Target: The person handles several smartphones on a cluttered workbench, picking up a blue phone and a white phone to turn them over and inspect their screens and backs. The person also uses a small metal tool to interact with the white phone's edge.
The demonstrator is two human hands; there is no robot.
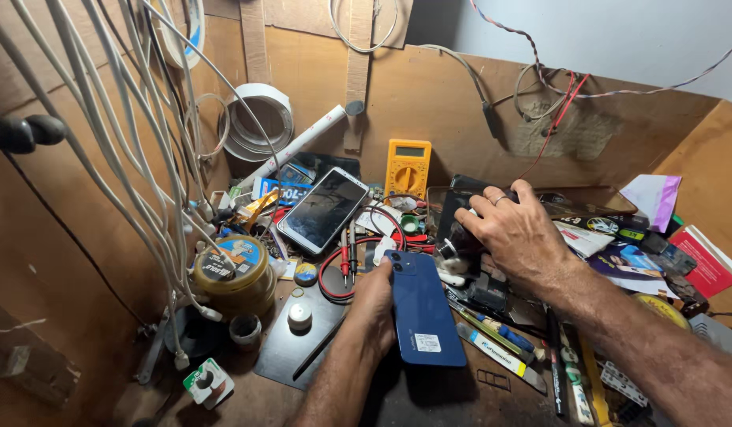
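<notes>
The left hand (375,304) is gripping a blue phone (421,307) along its edge, fingers curled around it, back side and camera facing up, just above the dark mat (291,348) on the counter (247,399). The right hand (512,229), right of the blue phone, is pressing flat and spread on a dark phone-like thing (465,198), clasping nothing. Steadying well probably means a firm edge grip, clear of the red wires (334,273). The thing under the right palm is mostly hidden.

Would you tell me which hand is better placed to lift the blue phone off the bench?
Left: the left hand already touches the blue phone, while the right hand rests on a black phone.
</notes>
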